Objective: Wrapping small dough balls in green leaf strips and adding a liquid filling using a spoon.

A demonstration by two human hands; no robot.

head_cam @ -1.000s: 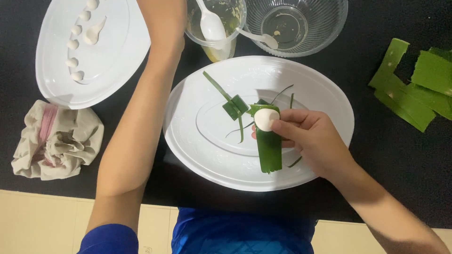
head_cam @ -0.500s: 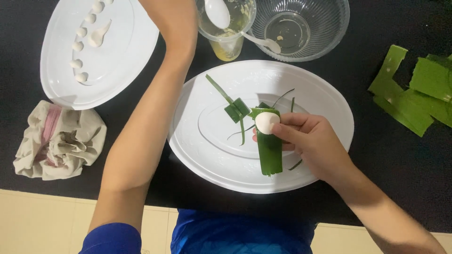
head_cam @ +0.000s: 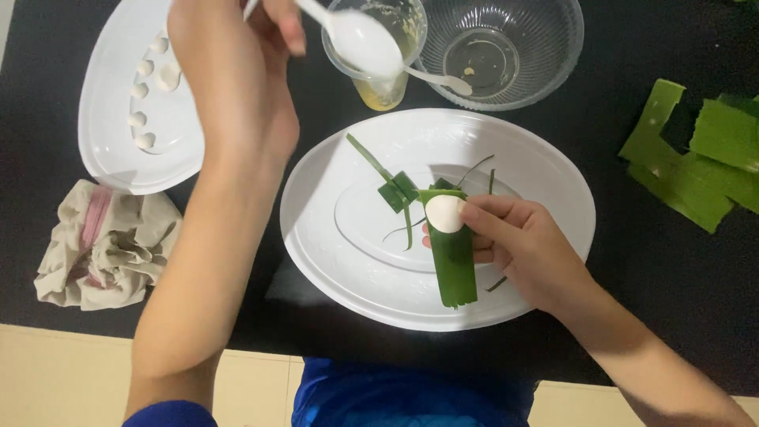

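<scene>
- Green leaf strip (head_cam: 457,265) with a white dough ball (head_cam: 444,213) on its top end sits pinched in the right hand (head_cam: 526,249), over the oval white plate (head_cam: 553,182).
- Left hand (head_cam: 237,71) is closed on a white plastic spoon (head_cam: 360,39) above the plastic cup (head_cam: 387,79).
- Filling step, likely; spooning onto the dough calls for a steady, small tip.

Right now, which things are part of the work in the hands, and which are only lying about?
In use: left hand lifting white spoon; right hand holding leaf strip with white dough ball; oval plate beneath.

Lying about: glass bowl, crumpled cloth, spare leaf pieces.
</scene>
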